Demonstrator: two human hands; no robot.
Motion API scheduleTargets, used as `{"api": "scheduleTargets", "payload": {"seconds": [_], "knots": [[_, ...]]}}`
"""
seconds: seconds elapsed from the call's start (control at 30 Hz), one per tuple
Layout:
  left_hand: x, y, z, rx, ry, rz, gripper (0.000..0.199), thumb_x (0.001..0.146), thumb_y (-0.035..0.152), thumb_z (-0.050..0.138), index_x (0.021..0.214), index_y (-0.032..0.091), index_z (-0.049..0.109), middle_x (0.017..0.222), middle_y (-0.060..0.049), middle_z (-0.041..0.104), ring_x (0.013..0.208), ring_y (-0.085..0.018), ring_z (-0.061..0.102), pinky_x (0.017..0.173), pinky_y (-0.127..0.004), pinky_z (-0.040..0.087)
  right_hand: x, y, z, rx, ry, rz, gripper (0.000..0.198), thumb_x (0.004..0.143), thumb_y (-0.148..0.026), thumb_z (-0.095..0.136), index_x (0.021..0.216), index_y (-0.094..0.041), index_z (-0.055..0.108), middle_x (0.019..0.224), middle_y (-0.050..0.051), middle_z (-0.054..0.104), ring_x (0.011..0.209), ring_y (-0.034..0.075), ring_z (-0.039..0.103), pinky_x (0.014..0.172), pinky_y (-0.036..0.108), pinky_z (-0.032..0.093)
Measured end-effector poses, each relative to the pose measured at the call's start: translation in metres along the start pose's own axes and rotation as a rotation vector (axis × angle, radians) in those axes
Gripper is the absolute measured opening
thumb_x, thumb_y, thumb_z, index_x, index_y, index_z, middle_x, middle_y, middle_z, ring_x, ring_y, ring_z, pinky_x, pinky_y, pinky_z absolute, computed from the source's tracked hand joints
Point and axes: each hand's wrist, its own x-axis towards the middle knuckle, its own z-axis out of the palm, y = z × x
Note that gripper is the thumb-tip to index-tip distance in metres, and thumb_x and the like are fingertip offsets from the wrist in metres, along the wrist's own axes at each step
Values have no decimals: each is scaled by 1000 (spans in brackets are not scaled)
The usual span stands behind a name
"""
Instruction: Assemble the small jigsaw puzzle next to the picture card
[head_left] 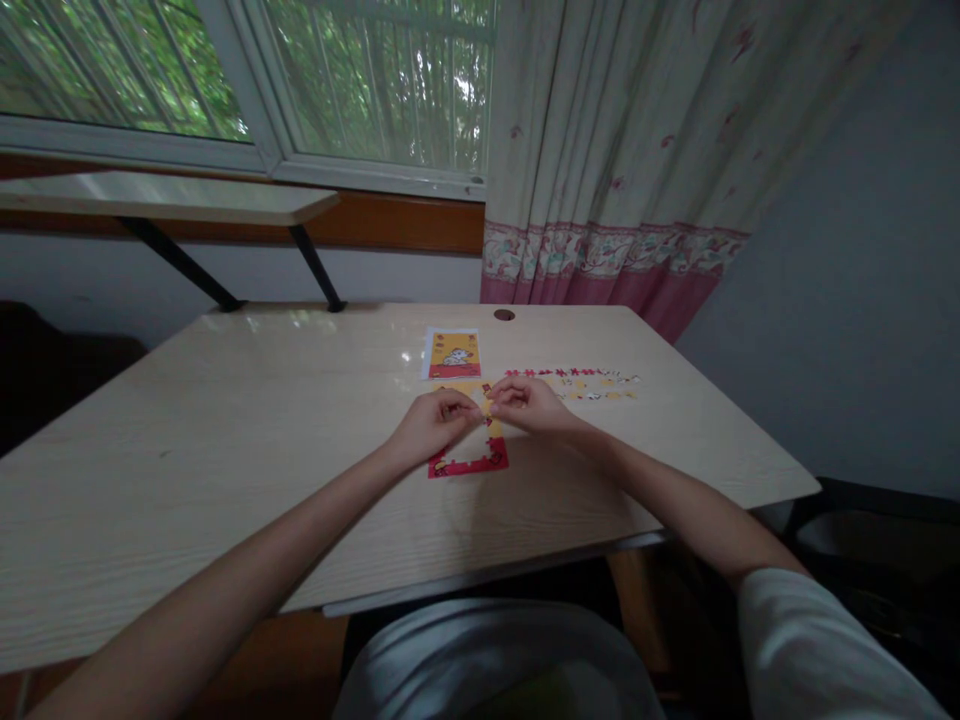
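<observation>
**Fine handling at close quarters**

We face a broad, pale wood-grain tabletop (187,450), with a flowered cream curtain with a pink lower band (615,150) hanging beyond it.

Our left hand (442,420) and right hand (532,405) come together above it, fingertips nearly meeting. Each has its thumb and fingers drawn into a narrow pinch; we cannot tell whether anything sits between them.

Beneath lies a flat red-and-yellow rectangular puzzle frame (501,458), partly covered by our hands, its pale interior showing near the bottom. Just beyond it rests a rectangular card printed with a white animal on yellow and red (454,357).

To the right sit the smallest things — a row of small red puzzle pieces (551,373) and, nearer us, small yellow-and-white puzzle pieces (619,396).

The frame looks light, so a dragging left wrist could skew it; a sweep of the right forearm could scatter the rows — and a loose pinch could drop something so small.
</observation>
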Motion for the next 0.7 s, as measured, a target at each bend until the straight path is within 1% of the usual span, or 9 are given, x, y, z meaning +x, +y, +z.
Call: {"api": "scheduleTargets", "payload": {"seconds": [0.1, 0.2, 0.27, 0.33, 0.43, 0.5, 0.6, 0.7], "knots": [[1, -3, 0, -29, 7, -40, 25, 76, 37, 60, 76, 15, 71, 72, -5, 68, 63, -15, 55, 59, -27, 42, -3, 4, 10, -7, 42, -3, 29, 71, -39, 72, 90, -17, 65, 74, 2, 68, 70, 13, 65, 65, 26, 51], [2, -4, -1, -57, 27, -23, 21, 75, 34, 60, 74, 15, 70, 71, -4, 67, 62, -14, 54, 57, -25, 41, -6, 5, 9, -88, 46, -59, 27, 76, -38, 69, 94, -18, 67, 79, 3, 70, 72, 14, 65, 68, 28, 51], [3, -4, -1, -74, 41, -20, 20, 74, 32, 59, 73, 15, 69, 70, -4, 66, 61, -14, 53, 57, -25, 40, -7, 3, 6, -215, 59, -151, 26, 78, -36, 69, 96, -19, 69, 84, 5, 70, 75, 14, 64, 71, 29, 51], [3, -5, -1, -101, 42, -36, 19, 74, 32, 59, 72, 15, 69, 68, -3, 66, 60, -13, 52, 57, -25, 40, -7, 2, 3, -367, 97, -275, 22, 79, -34, 70, 95, -20, 70, 88, 5, 71, 78, 15, 64, 74, 30, 50], [4, -7, -2, -143, 29, -38, 20, 75, 33, 60, 72, 15, 68, 68, -3, 66, 60, -13, 53, 58, -25, 41, -7, 3, 0, -559, 135, -435, 18, 80, -33, 70, 93, -21, 71, 89, 6, 72, 84, 17, 64, 80, 32, 48], [4, -8, -2, -149, 16, -26, 20, 75, 33, 60, 72, 15, 68, 70, -3, 66, 61, -13, 53, 59, -25, 41, -7, 5, -1, -647, 137, -506, 19, 81, -34, 69, 94, -21, 71, 88, 6, 72, 86, 18, 63, 82, 34, 47], [3, -6, -3, -134, -1, -17, 20, 75, 33, 60, 72, 15, 67, 71, -3, 66, 61, -13, 53, 59, -26, 41, -7, 7, -1, -711, 141, -539, 20, 82, -37, 67, 95, -22, 71, 88, 6, 72, 87, 20, 63, 83, 35, 44], [2, -4, -4, -99, -1, 6, 22, 76, 36, 59, 73, 16, 67, 73, -4, 67, 64, -14, 54, 61, -27, 43, -9, 5, -2, -750, 138, -478, 20, 84, -39, 64, 95, -24, 72, 88, 6, 71, 87, 20, 61, 84, 36, 41]]}}
